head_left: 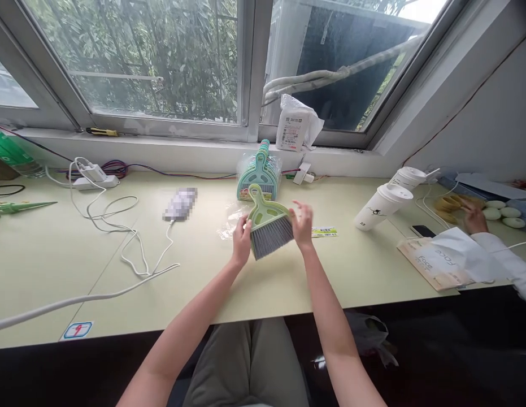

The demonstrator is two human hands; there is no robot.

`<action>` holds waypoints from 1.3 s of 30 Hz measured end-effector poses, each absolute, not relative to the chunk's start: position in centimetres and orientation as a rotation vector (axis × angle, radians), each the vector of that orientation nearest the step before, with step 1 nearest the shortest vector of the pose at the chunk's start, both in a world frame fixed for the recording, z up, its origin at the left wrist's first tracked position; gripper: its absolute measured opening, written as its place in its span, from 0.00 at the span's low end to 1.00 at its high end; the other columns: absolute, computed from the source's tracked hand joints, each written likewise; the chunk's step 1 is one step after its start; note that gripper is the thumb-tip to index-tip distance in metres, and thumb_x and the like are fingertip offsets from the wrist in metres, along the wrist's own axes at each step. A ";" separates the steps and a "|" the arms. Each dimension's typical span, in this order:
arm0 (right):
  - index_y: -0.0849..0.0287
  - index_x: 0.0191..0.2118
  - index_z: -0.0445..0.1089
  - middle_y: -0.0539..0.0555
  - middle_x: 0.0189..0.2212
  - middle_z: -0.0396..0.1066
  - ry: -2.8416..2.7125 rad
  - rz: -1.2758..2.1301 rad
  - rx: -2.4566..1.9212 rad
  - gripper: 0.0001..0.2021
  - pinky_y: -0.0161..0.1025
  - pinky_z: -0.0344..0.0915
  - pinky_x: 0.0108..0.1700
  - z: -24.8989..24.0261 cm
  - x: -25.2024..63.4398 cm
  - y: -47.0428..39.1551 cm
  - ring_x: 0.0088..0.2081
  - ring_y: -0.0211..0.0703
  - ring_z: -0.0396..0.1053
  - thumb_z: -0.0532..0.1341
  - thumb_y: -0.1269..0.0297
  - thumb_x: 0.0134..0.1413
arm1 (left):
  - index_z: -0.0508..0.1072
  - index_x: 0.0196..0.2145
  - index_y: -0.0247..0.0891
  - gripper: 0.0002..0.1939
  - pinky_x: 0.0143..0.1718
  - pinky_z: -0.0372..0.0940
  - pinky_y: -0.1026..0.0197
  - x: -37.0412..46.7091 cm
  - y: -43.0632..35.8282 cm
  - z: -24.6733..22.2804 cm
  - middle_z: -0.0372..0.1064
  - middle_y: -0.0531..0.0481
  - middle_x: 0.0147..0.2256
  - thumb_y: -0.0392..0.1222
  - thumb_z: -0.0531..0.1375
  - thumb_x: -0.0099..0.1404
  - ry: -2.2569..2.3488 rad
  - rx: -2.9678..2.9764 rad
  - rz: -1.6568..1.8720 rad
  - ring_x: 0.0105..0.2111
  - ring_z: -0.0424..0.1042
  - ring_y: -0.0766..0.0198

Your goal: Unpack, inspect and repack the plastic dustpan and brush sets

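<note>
The left hand has its fingers closed on the left edge of a small light-green plastic brush with holes in its top. The right hand is at the other corner, its fingers part open; I cannot tell if it grips there. The brush is held up over the pale yellow table, grey bristles pointing down at the person. This looks like the holding step, and the next move seems to call for a firm grip on both sides. Near the left hand lies a crinkly clear plastic wrap. Just beside the right hand is a flat yellow-green paper label. Behind the brush stands a blue-green stack of plastic dustpans and brushes. Farther right is a tall white cup with a lid.
</note>
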State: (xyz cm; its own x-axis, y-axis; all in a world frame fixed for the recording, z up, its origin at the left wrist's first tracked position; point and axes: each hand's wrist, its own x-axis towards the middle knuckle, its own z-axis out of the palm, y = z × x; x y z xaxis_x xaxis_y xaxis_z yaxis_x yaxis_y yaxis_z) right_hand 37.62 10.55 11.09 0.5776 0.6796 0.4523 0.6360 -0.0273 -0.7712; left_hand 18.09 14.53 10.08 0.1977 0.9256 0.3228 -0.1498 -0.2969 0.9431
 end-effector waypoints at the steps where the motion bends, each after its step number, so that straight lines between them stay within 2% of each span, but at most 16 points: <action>1: 0.55 0.43 0.71 0.57 0.42 0.69 -1.173 0.254 -1.640 0.18 0.43 0.58 0.47 11.2 37.2 10.7 0.46 0.49 0.62 0.56 0.48 0.53 | 0.67 0.49 0.41 0.21 0.49 0.60 0.58 18.1 14.1 10.2 0.67 0.47 0.48 0.54 0.49 0.66 0.777 1.460 1.313 0.49 0.65 0.57; 3: 0.57 0.39 0.73 0.54 0.35 0.72 -1.213 0.588 -1.520 0.21 0.40 0.60 0.42 11.0 37.1 10.9 0.40 0.46 0.65 0.59 0.44 0.48 | 0.66 0.51 0.42 0.24 0.47 0.61 0.57 18.0 14.0 10.3 0.67 0.46 0.48 0.57 0.44 0.67 0.741 1.482 1.235 0.48 0.66 0.57; 6: 0.60 0.37 0.74 0.51 0.31 0.73 -1.026 0.759 -1.396 0.24 0.36 0.59 0.38 10.4 38.2 10.9 0.35 0.42 0.66 0.62 0.43 0.43 | 0.59 0.58 0.42 0.32 0.48 0.60 0.54 17.2 15.3 10.0 0.67 0.44 0.48 0.60 0.34 0.67 0.718 1.602 1.061 0.47 0.67 0.57; 8: 0.61 0.39 0.73 0.51 0.32 0.73 -0.882 0.774 -1.344 0.25 0.35 0.59 0.36 10.1 39.1 10.9 0.34 0.41 0.66 0.63 0.43 0.42 | 0.54 0.61 0.43 0.34 0.53 0.55 0.50 16.6 16.5 9.4 0.65 0.42 0.52 0.63 0.40 0.65 0.765 1.853 0.986 0.51 0.64 0.54; 10: 0.60 0.39 0.73 0.50 0.32 0.74 -0.777 0.758 -1.337 0.25 0.34 0.59 0.35 9.9 39.9 10.8 0.34 0.40 0.67 0.63 0.43 0.42 | 0.57 0.60 0.44 0.35 0.57 0.49 0.47 16.1 17.6 8.8 0.62 0.42 0.55 0.63 0.51 0.60 0.845 2.132 0.884 0.55 0.60 0.50; 12: 0.60 0.38 0.73 0.50 0.32 0.74 -0.727 0.727 -1.356 0.25 0.34 0.60 0.35 9.7 40.4 10.7 0.35 0.40 0.67 0.63 0.43 0.41 | 0.68 0.52 0.45 0.28 0.59 0.44 0.45 15.4 18.5 8.3 0.66 0.43 0.52 0.62 0.54 0.59 0.921 2.302 0.767 0.53 0.61 0.49; 14: 0.61 0.38 0.74 0.51 0.31 0.74 -0.720 0.695 -1.385 0.25 0.34 0.60 0.36 9.4 40.9 10.7 0.35 0.41 0.67 0.63 0.43 0.41 | 0.76 0.37 0.44 0.21 0.61 0.40 0.44 14.5 19.4 8.3 0.72 0.44 0.41 0.59 0.51 0.62 1.023 2.395 0.724 0.47 0.67 0.52; 16: 0.62 0.37 0.74 0.51 0.30 0.74 -0.734 0.672 -1.419 0.25 0.34 0.60 0.36 9.1 41.2 10.8 0.35 0.41 0.67 0.63 0.44 0.41 | 0.75 0.25 0.41 0.25 0.62 0.36 0.43 13.4 20.3 8.4 0.72 0.44 0.29 0.58 0.46 0.65 1.200 2.451 0.763 0.40 0.70 0.53; 18: 0.62 0.36 0.74 0.51 0.29 0.73 -0.762 0.649 -1.460 0.24 0.35 0.60 0.35 8.8 41.4 10.9 0.34 0.41 0.66 0.64 0.44 0.40 | 0.74 0.22 0.39 0.29 0.61 0.35 0.41 12.2 21.1 8.7 0.69 0.42 0.24 0.57 0.43 0.66 1.420 2.456 0.812 0.37 0.70 0.51; 21: 0.62 0.32 0.74 0.50 0.26 0.72 -0.814 0.623 -1.518 0.23 0.35 0.60 0.33 8.4 41.3 11.2 0.32 0.41 0.65 0.64 0.45 0.39 | 0.75 0.32 0.36 0.27 0.60 0.34 0.37 11.0 21.8 8.8 0.70 0.38 0.30 0.57 0.45 0.65 1.643 2.413 0.900 0.42 0.68 0.46; 25: 0.60 0.27 0.72 0.48 0.21 0.69 -0.868 0.616 -1.581 0.20 0.37 0.61 0.33 8.2 40.7 11.4 0.31 0.42 0.65 0.65 0.46 0.37 | 0.67 0.50 0.35 0.26 0.58 0.39 0.37 10.9 22.0 8.2 0.67 0.33 0.45 0.55 0.52 0.61 1.648 2.424 0.876 0.52 0.60 0.42; 29: 0.60 0.29 0.72 0.49 0.25 0.71 -0.896 0.581 -1.609 0.19 0.36 0.61 0.37 8.3 40.3 11.4 0.34 0.42 0.66 0.65 0.47 0.37 | 0.70 0.47 0.42 0.18 0.60 0.37 0.37 10.1 22.4 7.9 0.69 0.39 0.45 0.38 0.53 0.60 1.623 2.480 0.645 0.50 0.63 0.45; 31: 0.59 0.29 0.72 0.49 0.25 0.71 -0.897 0.581 -1.616 0.19 0.36 0.61 0.37 8.4 40.1 11.4 0.34 0.42 0.66 0.65 0.48 0.37 | 0.69 0.49 0.41 0.22 0.61 0.35 0.37 9.6 22.6 8.5 0.67 0.39 0.48 0.32 0.50 0.58 1.677 2.447 0.730 0.51 0.63 0.46; 33: 0.59 0.29 0.71 0.48 0.25 0.71 -0.898 0.595 -1.613 0.19 0.36 0.61 0.37 8.6 39.8 11.4 0.33 0.41 0.66 0.65 0.47 0.37 | 0.65 0.55 0.38 0.26 0.61 0.36 0.38 9.8 22.4 9.4 0.62 0.37 0.53 0.29 0.47 0.59 1.698 2.346 0.973 0.55 0.60 0.48; 36: 0.60 0.29 0.71 0.48 0.23 0.70 -0.908 0.636 -1.562 0.20 0.35 0.60 0.35 8.7 38.9 11.7 0.31 0.40 0.65 0.65 0.46 0.37 | 0.61 0.57 0.38 0.24 0.59 0.47 0.43 11.9 21.2 10.3 0.60 0.39 0.55 0.34 0.45 0.64 1.473 2.102 1.299 0.56 0.58 0.51; 39: 0.60 0.31 0.70 0.48 0.24 0.70 -0.945 0.715 -1.486 0.23 0.35 0.59 0.34 8.4 37.6 12.1 0.31 0.40 0.65 0.63 0.43 0.39 | 0.62 0.56 0.38 0.23 0.49 0.62 0.50 15.0 19.6 9.7 0.67 0.41 0.50 0.48 0.47 0.67 1.044 1.825 1.164 0.47 0.68 0.55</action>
